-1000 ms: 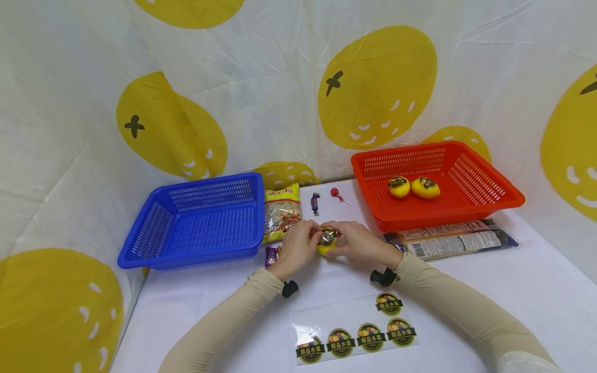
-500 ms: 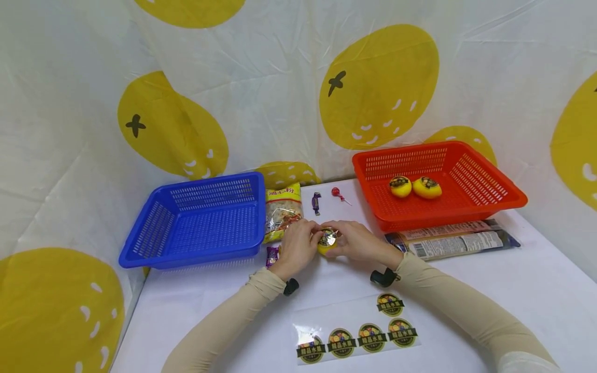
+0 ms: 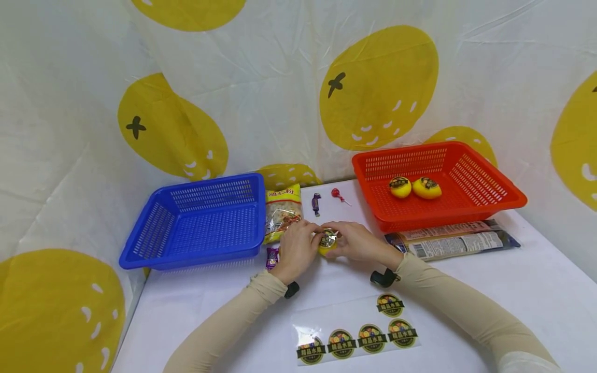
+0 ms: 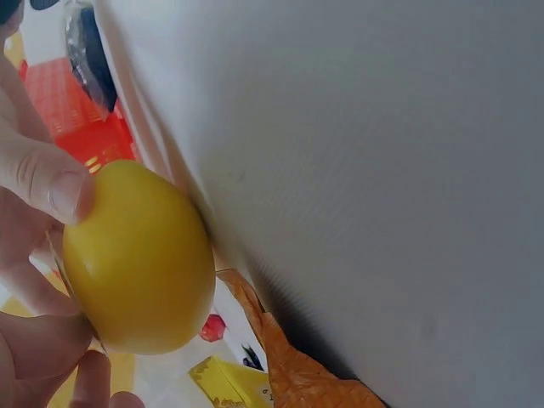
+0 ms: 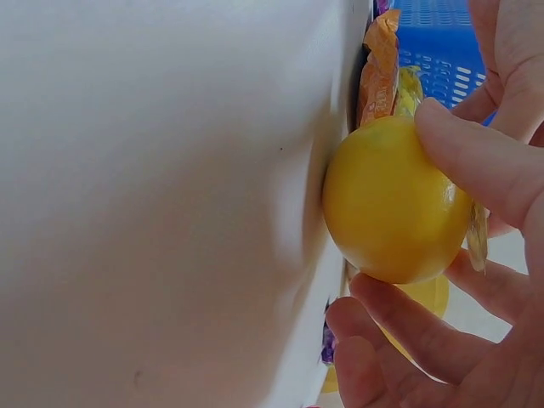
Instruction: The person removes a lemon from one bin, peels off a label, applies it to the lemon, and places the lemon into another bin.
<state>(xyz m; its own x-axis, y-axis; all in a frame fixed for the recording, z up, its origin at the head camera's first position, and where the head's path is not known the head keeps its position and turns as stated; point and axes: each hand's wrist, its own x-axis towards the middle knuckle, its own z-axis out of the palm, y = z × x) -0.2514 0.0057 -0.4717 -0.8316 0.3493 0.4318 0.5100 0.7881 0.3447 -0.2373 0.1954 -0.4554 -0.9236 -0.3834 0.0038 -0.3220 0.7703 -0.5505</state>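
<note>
Both hands meet over a yellow lemon [image 3: 326, 250] near the table's middle. A clear round sticker with a dark fruit print [image 3: 328, 238] covers its top. In the right wrist view the sticker's edge [image 5: 478, 238] stands slightly off the lemon. My left hand [image 3: 298, 247] holds the lemon from the left, its thumb [image 4: 51, 178] against the skin. My right hand [image 3: 358, 241] grips it from the right between thumb and fingers. Nearer me lies a transparent sheet [image 3: 338, 313] bearing several of the same round stickers.
Back left stands a blue basket [image 3: 191, 257]; back right, a red basket [image 3: 471, 209] holds two stickered lemons [image 3: 413, 187]. A yellow food bag [image 3: 282, 210], wrapped candies [image 3: 315, 204], [image 3: 272, 257] and a red lollipop [image 3: 336, 193] lie between. A long packet [image 3: 459, 243] lies before the red basket.
Both hands stay on the lemon in nearly the same place. The shine on its sticker has shifted a little.
</note>
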